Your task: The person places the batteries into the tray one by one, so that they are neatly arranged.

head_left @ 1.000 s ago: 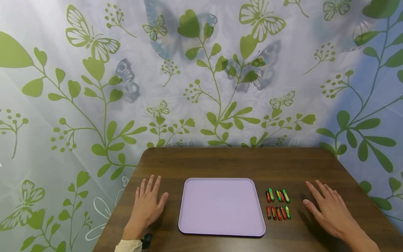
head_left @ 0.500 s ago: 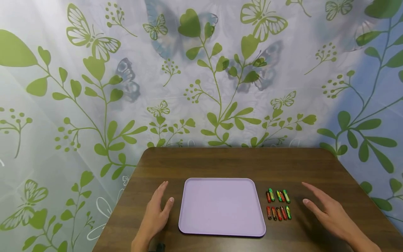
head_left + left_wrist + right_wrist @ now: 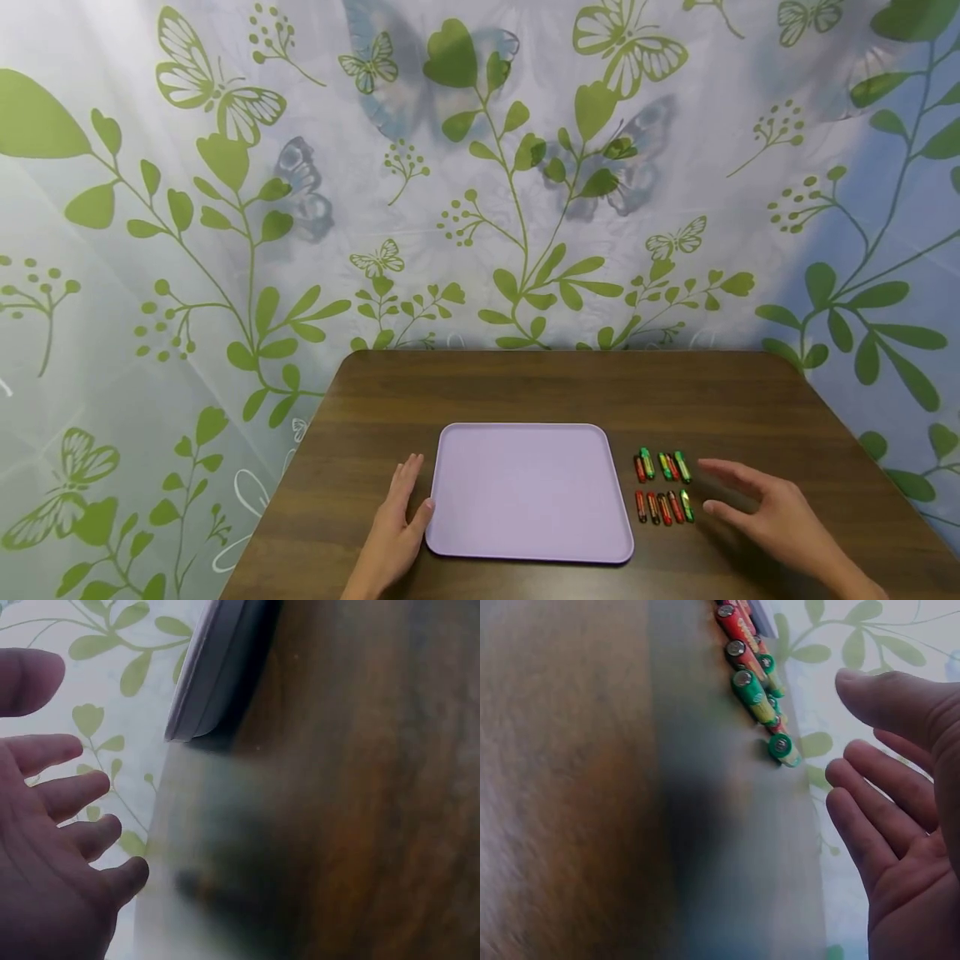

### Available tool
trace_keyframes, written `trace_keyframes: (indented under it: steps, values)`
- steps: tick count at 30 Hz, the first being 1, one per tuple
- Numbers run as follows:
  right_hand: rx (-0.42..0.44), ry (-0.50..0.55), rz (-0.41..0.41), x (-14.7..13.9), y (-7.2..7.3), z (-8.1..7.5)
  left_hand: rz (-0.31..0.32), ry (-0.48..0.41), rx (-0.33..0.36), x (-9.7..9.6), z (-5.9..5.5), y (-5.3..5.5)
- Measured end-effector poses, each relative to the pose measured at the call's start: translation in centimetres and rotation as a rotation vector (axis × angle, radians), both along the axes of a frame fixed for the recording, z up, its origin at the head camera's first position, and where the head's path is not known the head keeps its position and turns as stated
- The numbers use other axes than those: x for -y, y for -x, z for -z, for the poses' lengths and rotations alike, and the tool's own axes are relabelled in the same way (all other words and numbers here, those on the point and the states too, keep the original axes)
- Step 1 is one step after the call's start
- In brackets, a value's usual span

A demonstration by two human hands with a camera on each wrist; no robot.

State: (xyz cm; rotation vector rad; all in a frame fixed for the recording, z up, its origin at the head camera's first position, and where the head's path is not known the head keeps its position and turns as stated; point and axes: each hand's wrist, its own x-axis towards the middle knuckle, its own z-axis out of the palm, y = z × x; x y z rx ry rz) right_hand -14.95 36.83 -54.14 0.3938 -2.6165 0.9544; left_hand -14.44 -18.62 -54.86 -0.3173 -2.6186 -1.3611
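Note:
A flat lilac tray (image 3: 528,492) with a low raised rim lies on the brown wooden table. My left hand (image 3: 395,529) is beside its left edge, fingers extended and holding nothing; whether the thumb touches the rim I cannot tell. In the left wrist view the tray's corner (image 3: 199,712) stands beyond the spread fingers. Several small batteries, red and green, lie right of the tray in a back row (image 3: 682,467) and a front row (image 3: 663,508). Just right of them is my right hand (image 3: 783,521), empty, fingers relaxed. The right wrist view shows a green battery (image 3: 754,696) near its fingertips.
The dark wood table (image 3: 555,383) extends behind the tray and out to both sides. Behind its far edge hangs a pale curtain (image 3: 465,208) printed with green leaves and butterflies.
My left hand has turned onto its side and moved right, up to the tray's edge. My right hand has moved left, closer to the batteries. Tray and batteries have stayed put.

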Motion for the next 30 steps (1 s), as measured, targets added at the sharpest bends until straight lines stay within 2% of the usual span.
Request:
trace_keyframes:
  steps: [8, 14, 19, 25, 30]
  values:
    - [0.122, 0.001, -0.034, 0.6, 0.0, 0.6, 0.06, 0.018, 0.06, 0.1, 0.5, -0.4]
    - [0.164, -0.009, -0.033, 1.0, 0.1, 1.1, 0.102, 0.01, 0.123, 0.4, 0.9, -0.6]
    - [0.147, -0.001, -0.051, 1.2, 0.2, 1.5, 0.119, 0.022, 0.154, 0.6, 1.4, -0.5]
    - [0.089, 0.022, -0.09, 1.3, 0.3, 2.2, 0.133, 0.033, 0.202, 0.6, 1.3, -0.7]
    - [0.086, 0.009, -0.078, 1.4, 0.3, 2.3, 0.14, 0.032, 0.226, 0.5, 1.3, -0.7]
